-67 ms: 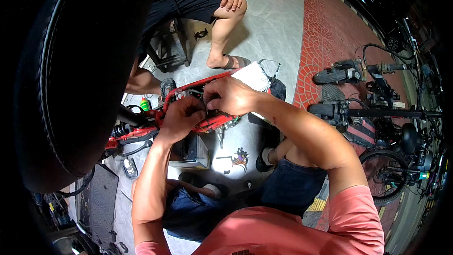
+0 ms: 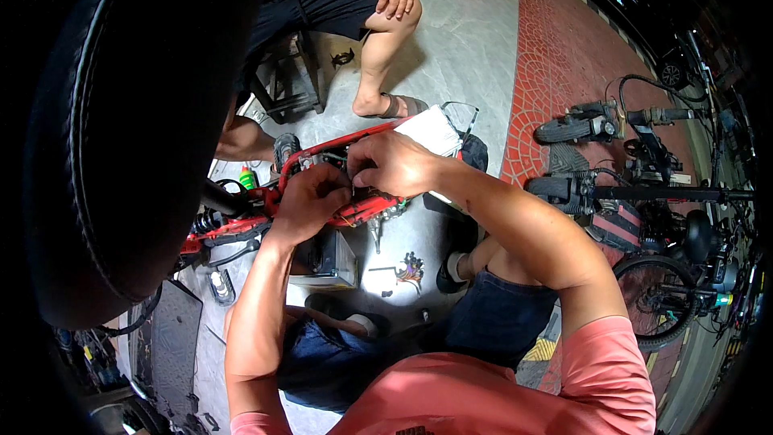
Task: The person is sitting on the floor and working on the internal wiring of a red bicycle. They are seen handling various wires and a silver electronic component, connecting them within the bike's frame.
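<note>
A red metal frame [image 2: 369, 210], open in its middle, lies in front of me with wires and small parts inside it. Over its left half my left hand [image 2: 308, 200] is closed, thumb and forefinger pinched. My right hand [image 2: 394, 164] comes in from the right, its fingers bent and pinched close beside the left fingertips. Whatever the two hands hold between them is too small and too covered to make out. Just behind my right hand a white flat piece [image 2: 431, 130] rests at the frame's right end.
A large black padded seat [image 2: 153, 137] fills the left side. On the floor lie a bundle of coloured wires [image 2: 410, 268] and a box [image 2: 336, 262]. Opposite, a person in sandals sits on a stool [image 2: 288, 80]. Scooters [image 2: 573, 125] and a bicycle [image 2: 656, 298] stand at right.
</note>
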The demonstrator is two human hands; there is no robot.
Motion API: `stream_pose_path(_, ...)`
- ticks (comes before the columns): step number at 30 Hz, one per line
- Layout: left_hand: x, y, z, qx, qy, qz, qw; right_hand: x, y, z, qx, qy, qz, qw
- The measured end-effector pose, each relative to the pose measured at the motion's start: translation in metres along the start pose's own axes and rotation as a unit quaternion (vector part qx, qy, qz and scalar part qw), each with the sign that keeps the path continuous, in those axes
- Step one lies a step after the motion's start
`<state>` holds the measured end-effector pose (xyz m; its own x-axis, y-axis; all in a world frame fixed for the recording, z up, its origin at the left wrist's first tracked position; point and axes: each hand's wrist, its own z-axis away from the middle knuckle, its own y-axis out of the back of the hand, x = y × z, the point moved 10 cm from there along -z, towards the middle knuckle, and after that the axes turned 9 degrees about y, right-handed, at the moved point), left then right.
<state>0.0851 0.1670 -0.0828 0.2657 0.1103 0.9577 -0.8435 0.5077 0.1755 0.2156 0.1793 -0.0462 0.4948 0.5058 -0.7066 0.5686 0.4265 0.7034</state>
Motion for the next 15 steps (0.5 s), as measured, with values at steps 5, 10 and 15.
stream_pose_path(5,0.020,-0.005,0.003,0.041,-0.088,-0.195,0.976,0.001,0.001,0.000,0.004,0.013,0.013,1.000)
stream_pose_path(10,0.035,-0.012,0.009,0.059,-0.151,-0.254,0.954,-0.005,0.002,0.000,0.017,0.021,0.040,0.999)
stream_pose_path(15,0.037,-0.013,0.011,0.080,-0.142,-0.332,0.929,-0.011,0.004,0.001,0.024,0.026,0.044,0.998)
